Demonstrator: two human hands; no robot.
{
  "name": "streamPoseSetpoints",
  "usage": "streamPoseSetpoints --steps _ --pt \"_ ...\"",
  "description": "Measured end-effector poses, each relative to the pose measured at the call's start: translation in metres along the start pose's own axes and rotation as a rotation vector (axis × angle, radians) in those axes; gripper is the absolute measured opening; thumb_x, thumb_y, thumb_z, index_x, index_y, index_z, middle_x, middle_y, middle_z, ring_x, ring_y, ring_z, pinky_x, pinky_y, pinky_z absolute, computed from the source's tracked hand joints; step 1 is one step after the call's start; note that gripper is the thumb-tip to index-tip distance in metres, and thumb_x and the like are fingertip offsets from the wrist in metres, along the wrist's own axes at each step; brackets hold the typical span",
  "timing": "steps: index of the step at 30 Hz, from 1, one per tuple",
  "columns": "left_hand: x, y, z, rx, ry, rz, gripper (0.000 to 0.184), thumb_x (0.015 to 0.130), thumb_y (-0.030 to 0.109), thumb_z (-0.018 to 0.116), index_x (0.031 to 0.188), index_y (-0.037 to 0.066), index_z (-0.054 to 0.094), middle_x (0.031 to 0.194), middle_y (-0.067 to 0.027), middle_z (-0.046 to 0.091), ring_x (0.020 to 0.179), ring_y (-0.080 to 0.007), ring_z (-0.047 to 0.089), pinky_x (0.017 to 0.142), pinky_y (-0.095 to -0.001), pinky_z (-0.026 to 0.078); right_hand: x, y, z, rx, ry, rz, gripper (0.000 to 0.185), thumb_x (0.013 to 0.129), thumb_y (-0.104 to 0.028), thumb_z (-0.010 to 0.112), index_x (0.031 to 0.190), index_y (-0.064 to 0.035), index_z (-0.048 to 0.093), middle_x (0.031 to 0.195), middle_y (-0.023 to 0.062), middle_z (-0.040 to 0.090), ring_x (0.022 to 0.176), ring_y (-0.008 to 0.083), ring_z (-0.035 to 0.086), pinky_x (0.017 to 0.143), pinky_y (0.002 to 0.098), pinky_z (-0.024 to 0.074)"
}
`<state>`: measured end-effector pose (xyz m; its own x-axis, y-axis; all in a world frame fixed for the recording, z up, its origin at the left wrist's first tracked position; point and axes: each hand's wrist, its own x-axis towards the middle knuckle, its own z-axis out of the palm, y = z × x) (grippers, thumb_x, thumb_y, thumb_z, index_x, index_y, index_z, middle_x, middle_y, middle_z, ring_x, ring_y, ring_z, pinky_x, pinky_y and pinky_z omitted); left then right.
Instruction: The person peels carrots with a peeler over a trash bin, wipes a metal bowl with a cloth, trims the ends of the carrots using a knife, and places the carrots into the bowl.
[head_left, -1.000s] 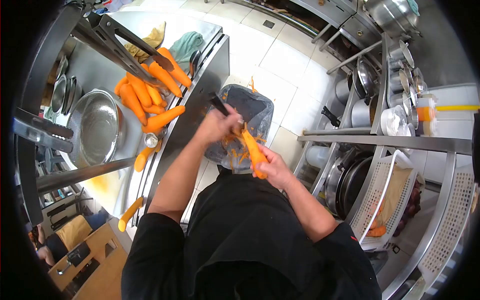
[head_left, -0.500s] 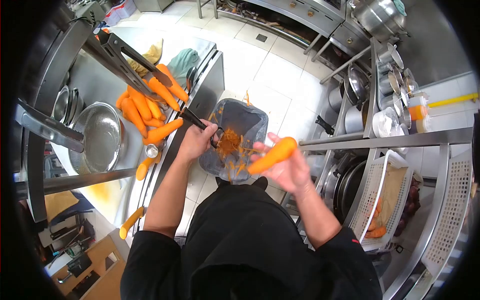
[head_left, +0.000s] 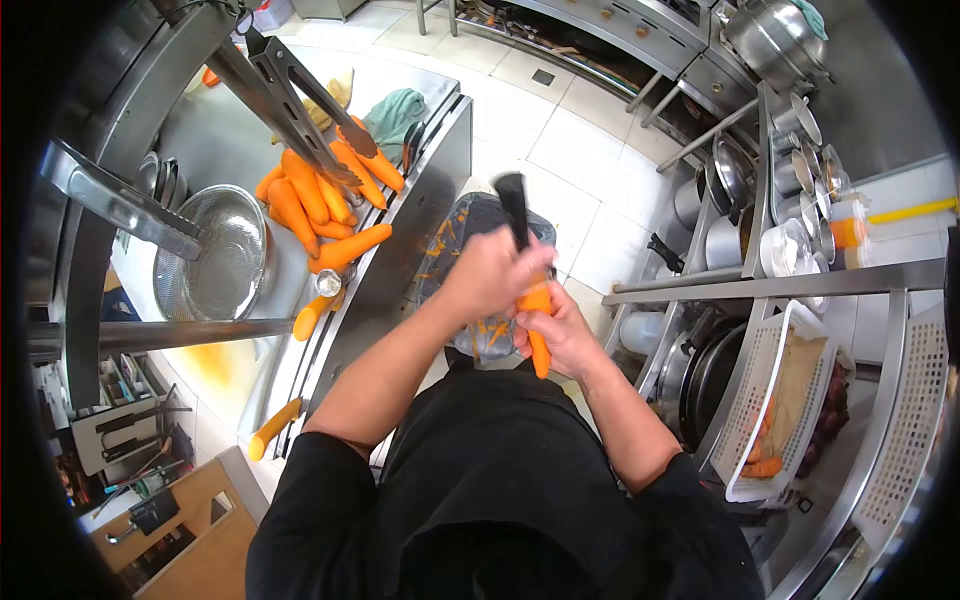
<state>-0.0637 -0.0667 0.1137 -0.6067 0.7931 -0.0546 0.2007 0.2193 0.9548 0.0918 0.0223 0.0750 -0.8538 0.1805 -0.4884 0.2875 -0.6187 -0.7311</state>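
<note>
My left hand [head_left: 485, 275] is closed round a black-handled peeler [head_left: 512, 200], its handle pointing up and away from me. The peeler's blade is hidden by my fingers. My right hand [head_left: 570, 335] grips an orange carrot [head_left: 540, 352], whose narrower end points towards me. Both hands meet at the carrot, just over a bin lined with a dark bag [head_left: 515, 215]. Orange peelings [head_left: 440, 243] cling to the bin's inside. On the steel counter to the left lies a pile of carrots [head_left: 312, 195].
A mesh strainer [head_left: 215, 255] stands on the left counter, with tongs [head_left: 125, 205] hanging above it. A green cloth [head_left: 395, 112] lies near the counter's far corner. To my right, a shelf rack holds pots [head_left: 725, 240] and a white basket [head_left: 735, 460].
My left hand has swung right and up with the peeler, onto the carrot. My right hand has closed round the carrot and drawn it slightly inward. The view has shifted a little.
</note>
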Motion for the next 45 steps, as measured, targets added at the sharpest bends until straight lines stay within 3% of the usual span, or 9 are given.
streamPoseSetpoints --steps 19,21,25,26,29,32,36,39,45 --pt "-0.005 -0.061 0.007 0.162 -0.034 -0.206 0.040 0.092 0.042 0.063 0.090 0.001 0.065 0.073 -0.0185 0.067 0.071 -0.0294 0.069 0.066 -0.0411 0.052 0.024 0.052 -0.014 -0.758 0.177 -0.267 0.065 0.078 -0.008 0.073 0.134 -0.0041 0.041 0.107 0.0114 0.061 0.084 0.0174 0.063 0.070 0.0318 0.0535" --pt "0.012 -0.083 -0.008 0.246 0.321 -0.008 0.032 0.094 0.033 0.062 0.082 0.003 0.061 0.062 -0.0039 0.058 0.058 -0.0107 0.057 0.055 -0.0297 0.046 0.025 0.059 -0.020 -0.839 0.193 -0.326 0.065 0.078 -0.010 0.072 0.135 -0.0036 0.043 0.109 0.0139 0.061 0.088 0.0195 0.063 0.075 0.0338 0.0540" --pt "-0.007 -0.058 -0.011 0.019 0.093 -0.151 0.032 0.094 0.033 0.062 0.084 0.003 0.061 0.062 -0.0019 0.056 0.059 -0.0112 0.056 0.055 -0.0305 0.046 0.007 0.034 -0.003 -0.618 0.189 -0.132 0.062 0.080 -0.007 0.070 0.135 -0.0043 0.042 0.107 0.0080 0.059 0.088 0.0131 0.059 0.065 0.0291 0.0539" --pt "-0.015 -0.036 -0.008 0.110 -0.054 -0.210 0.046 0.090 0.045 0.064 0.091 -0.002 0.064 0.086 -0.0241 0.067 0.084 -0.0375 0.067 0.074 -0.0419 0.052 0.008 0.028 -0.001 -0.488 0.174 -0.042 0.061 0.081 -0.005 0.070 0.135 -0.0047 0.042 0.106 0.0053 0.058 0.086 0.0103 0.058 0.062 0.0272 0.0535" --pt "-0.008 -0.071 0.011 0.223 0.053 -0.161 0.046 0.090 0.044 0.063 0.087 -0.001 0.064 0.080 -0.0233 0.067 0.080 -0.0351 0.068 0.073 -0.0413 0.052 0.005 0.021 0.000 -0.499 0.058 0.002 0.060 0.082 -0.005 0.069 0.136 -0.0056 0.040 0.105 0.0055 0.057 0.084 0.0104 0.058 0.060 0.0263 0.0528" --pt "0.006 -0.073 -0.020 0.003 0.090 -0.261 0.031 0.094 0.030 0.061 0.078 0.003 0.058 0.066 -0.0043 0.059 0.059 -0.0083 0.055 0.054 -0.0288 0.045 -0.001 0.026 0.005 -0.449 0.077 -0.044 0.063 0.081 -0.008 0.067 0.137 -0.0055 0.039 0.110 0.0089 0.059 0.086 0.0153 0.061 0.062 0.0297 0.0552" --pt "-0.028 -0.045 0.003 -0.116 -0.064 -0.203 0.039 0.093 0.040 0.062 0.081 0.003 0.063 0.065 -0.0090 0.061 0.061 -0.0146 0.062 0.059 -0.0328 0.049 0.004 0.027 -0.001 -0.488 0.077 -0.024 0.062 0.082 -0.008 0.068 0.137 -0.0048 0.039 0.111 0.0096 0.058 0.086 0.0148 0.061 0.062 0.0291 0.0556" --pt "-0.005 -0.083 -0.001 0.237 0.238 -0.091 0.039 0.094 0.040 0.062 0.084 0.002 0.062 0.064 -0.0067 0.060 0.061 -0.0135 0.061 0.059 -0.0315 0.048 -0.001 0.024 0.004 -0.493 0.031 0.029 0.062 0.082 -0.009 0.070 0.136 -0.0040 0.040 0.110 0.0096 0.058 0.082 0.0146 0.061 0.062 0.0291 0.0554" --pt "-0.032 -0.037 -0.007 -0.118 -0.109 -0.269 0.034 0.094 0.036 0.063 0.085 0.004 0.060 0.068 -0.0048 0.061 0.061 -0.0119 0.059 0.058 -0.0298 0.047 0.001 0.029 0.007 -0.406 0.055 -0.036 0.061 0.081 -0.009 0.074 0.131 -0.0046 0.039 0.101 0.0090 0.060 0.073 0.0149 0.062 0.059 0.0283 0.0535"
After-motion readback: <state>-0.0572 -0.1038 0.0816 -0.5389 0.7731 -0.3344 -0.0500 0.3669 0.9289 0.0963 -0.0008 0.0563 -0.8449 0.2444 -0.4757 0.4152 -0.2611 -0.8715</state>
